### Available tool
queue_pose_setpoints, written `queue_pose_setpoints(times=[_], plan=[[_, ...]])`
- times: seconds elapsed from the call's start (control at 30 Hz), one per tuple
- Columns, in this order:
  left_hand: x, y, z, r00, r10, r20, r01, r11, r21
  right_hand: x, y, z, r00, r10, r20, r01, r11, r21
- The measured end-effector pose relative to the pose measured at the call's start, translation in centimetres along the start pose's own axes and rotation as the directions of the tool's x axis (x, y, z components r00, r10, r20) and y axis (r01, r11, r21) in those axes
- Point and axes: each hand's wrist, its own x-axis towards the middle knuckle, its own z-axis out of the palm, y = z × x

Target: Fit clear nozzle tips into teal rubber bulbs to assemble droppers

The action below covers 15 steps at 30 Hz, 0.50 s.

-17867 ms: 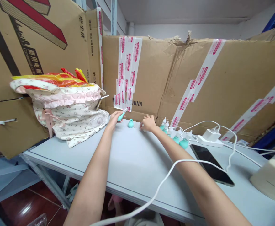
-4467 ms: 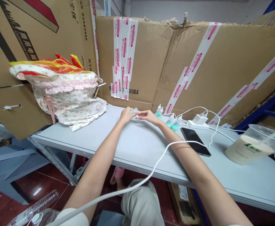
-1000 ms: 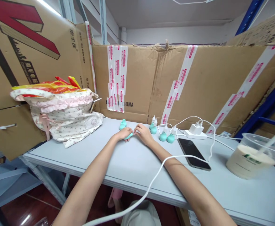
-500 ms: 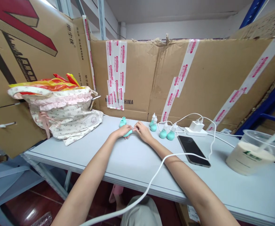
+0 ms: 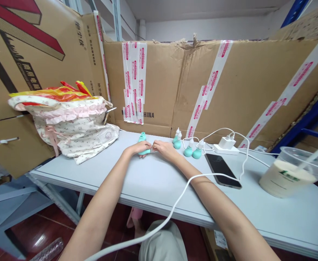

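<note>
The held bulb point(image 5: 144, 152) is coloured turquoise, as are the nozzled bulbs point(image 5: 197, 154), topped in translucent white; the bag point(image 5: 75, 132) is flower-sprigged on cream and trimmed in pink; brown cardboard point(image 5: 161, 79) is striped with white tape point(image 5: 133, 79) printed in red-pink

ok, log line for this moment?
left hand: holds teal bulb; right hand: at clear tip; open bulbs: two, beyond left hand; nozzle-topped bulbs: four, right
</note>
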Motion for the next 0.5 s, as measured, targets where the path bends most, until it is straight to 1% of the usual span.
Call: queue_pose_setpoints(times=[0.07,0.13,0.27,0.4,0.5], plan=[[-0.41,0.06,-0.26,0.999,-0.029,0.020,0.028,0.999,0.040,0.32,-0.44,-0.10,0.999,0.024,0.041,-0.025,0.999,0.034],[-0.72,0.04,-0.46,0.999,-0.034,0.031,0.032,0.998,0.059,0.56,-0.75,-0.10,0.996,0.052,0.066,-0.057,0.996,0.070],[-1.02,-0.04,-0.72,0.999,-0.034,0.032,0.031,0.996,0.082,0.74,-0.94,0.13,0.993,0.083,0.080,-0.094,0.983,0.156],[-1.04,-0.17,-0.94,0.998,-0.048,0.035,0.044,0.993,0.111,0.59,-0.86,0.41,0.993,0.104,0.052,-0.113,0.968,0.225],[-0.95,-0.40,-1.10,0.998,-0.049,0.043,0.044,0.994,0.099,0.34,-0.78,0.46,0.995,0.104,0.005,-0.103,0.971,0.215]])
